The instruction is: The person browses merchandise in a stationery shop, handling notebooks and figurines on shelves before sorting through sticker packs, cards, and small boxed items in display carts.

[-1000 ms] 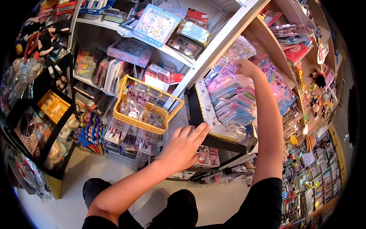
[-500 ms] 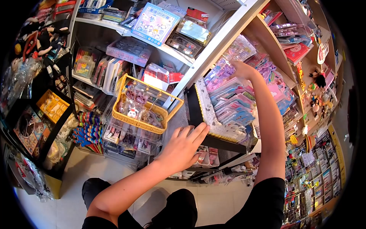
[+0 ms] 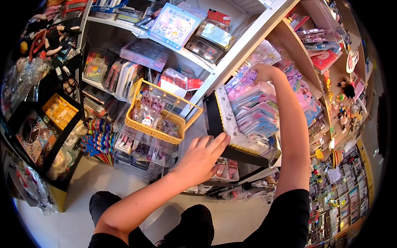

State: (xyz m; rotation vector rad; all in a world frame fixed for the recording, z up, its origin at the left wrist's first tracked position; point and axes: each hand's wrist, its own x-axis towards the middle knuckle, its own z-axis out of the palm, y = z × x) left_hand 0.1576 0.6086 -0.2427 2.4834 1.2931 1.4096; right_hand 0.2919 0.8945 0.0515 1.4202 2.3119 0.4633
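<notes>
My left hand (image 3: 200, 159) rests against the front corner of a black-edged display bin (image 3: 247, 156), fingers spread and holding nothing. Inside the bin stand rows of pink, purple and blue packets (image 3: 254, 109) in clear wrapping. My right hand (image 3: 264, 74) is at the back of these rows, its fingers bent down at a purple packet (image 3: 247, 78). The fingertips are partly hidden among the packets, so what they grip cannot be made out. A yellow wicker basket (image 3: 155, 134) with small wrapped items, one with a white character face, stands left of the bin.
White shelves (image 3: 182, 51) with boxes and stationery rise behind the basket. Clear drawers (image 3: 140, 153) sit below it. A black rack (image 3: 41, 161) with a yellow tray (image 3: 60, 111) is at the left. Wooden shelves (image 3: 295, 53) and hanging goods line the right side.
My right hand has shifted slightly among the packets at the back of the bin, and its fingers have bent further down. My left hand has stayed at the bin's corner. The view has tilted slightly.
</notes>
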